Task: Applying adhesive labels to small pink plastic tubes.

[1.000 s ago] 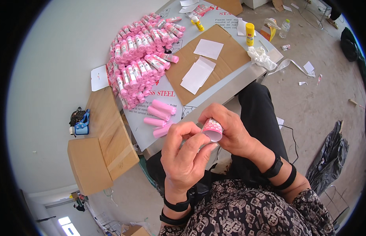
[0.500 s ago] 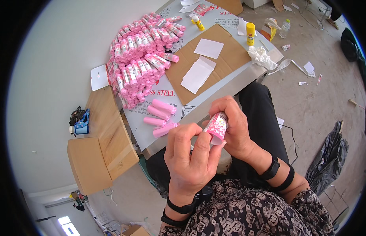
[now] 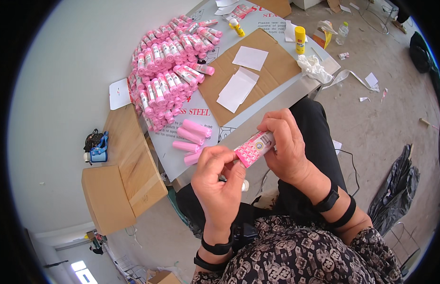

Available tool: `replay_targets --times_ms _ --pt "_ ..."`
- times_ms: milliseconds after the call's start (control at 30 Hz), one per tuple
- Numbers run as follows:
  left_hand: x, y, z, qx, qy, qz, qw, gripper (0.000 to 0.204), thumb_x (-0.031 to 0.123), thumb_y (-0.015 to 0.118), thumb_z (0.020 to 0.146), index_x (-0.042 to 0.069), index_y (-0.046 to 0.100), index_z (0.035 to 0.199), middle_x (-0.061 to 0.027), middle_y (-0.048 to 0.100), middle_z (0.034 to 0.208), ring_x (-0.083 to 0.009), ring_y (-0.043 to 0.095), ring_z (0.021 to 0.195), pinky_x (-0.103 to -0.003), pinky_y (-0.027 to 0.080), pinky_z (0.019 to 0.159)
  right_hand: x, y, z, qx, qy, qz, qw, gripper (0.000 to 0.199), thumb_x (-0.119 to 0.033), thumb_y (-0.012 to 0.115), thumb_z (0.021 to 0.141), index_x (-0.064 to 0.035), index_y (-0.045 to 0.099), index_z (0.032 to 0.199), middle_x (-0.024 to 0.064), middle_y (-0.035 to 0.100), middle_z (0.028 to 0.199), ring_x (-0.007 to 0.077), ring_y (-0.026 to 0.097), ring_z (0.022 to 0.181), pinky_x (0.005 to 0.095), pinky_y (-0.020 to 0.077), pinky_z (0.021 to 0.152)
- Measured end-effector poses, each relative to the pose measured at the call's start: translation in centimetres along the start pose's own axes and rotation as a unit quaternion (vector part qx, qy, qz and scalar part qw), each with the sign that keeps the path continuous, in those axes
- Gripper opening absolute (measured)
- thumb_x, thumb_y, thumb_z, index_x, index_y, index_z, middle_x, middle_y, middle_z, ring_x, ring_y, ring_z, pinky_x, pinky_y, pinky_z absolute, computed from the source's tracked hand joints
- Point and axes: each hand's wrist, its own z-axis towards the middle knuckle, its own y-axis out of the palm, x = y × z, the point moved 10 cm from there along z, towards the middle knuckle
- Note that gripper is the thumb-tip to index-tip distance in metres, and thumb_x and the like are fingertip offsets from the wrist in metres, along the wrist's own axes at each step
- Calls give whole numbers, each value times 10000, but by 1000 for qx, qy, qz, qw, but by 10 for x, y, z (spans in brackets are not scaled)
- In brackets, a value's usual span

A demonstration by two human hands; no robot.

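Note:
My left hand (image 3: 219,182) and my right hand (image 3: 286,146) hold a pink roll (image 3: 254,148) between them, above my lap. A printed pink-and-white paper label wraps around it. The left fingers pinch its lower-left end, and the right fingers and thumb close on its upper-right end. Below the left fingers a small white round end (image 3: 245,185) shows; what it belongs to is hidden. Several plain pink rolls (image 3: 190,134) without labels lie on the table just beyond the left hand. Farther off, many labelled pink rolls (image 3: 168,71) are heaped against the wall.
A cardboard sheet (image 3: 281,59) on the table (image 3: 191,102) carries white paper pieces (image 3: 237,90). Yellow glue sticks (image 3: 300,40) stand near crumpled white tissue (image 3: 314,68). At left are a wooden board (image 3: 130,142), a cardboard box (image 3: 106,196) and a blue bottle (image 3: 98,152). Scraps litter the floor.
The labelled roll has turned from its open end facing me to lying slantwise, its printed side showing. My left hand has moved slightly left and down, to the roll's end.

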Motion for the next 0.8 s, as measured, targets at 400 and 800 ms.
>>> replay_targets --times_ms 400,800 --pt "-82 8 -1 -21 -175 -417 892 175 127 676 853 -3 572 907 -21 537 714 -103 448 586 -249 368 525 4 -7 6 -63 105 297 947 492 3 732 669 -15 568 1133 142 578 1040 249 594 929 338 490 795" --pt "-67 -4 7 -16 -72 -382 921 193 139 675 856 -27 585 893 -45 569 791 -86 489 623 -221 391 549 -29 -11 16 -89 32 206 974 383 -4 744 682 13 604 1038 151 611 988 253 632 842 313 507 715"
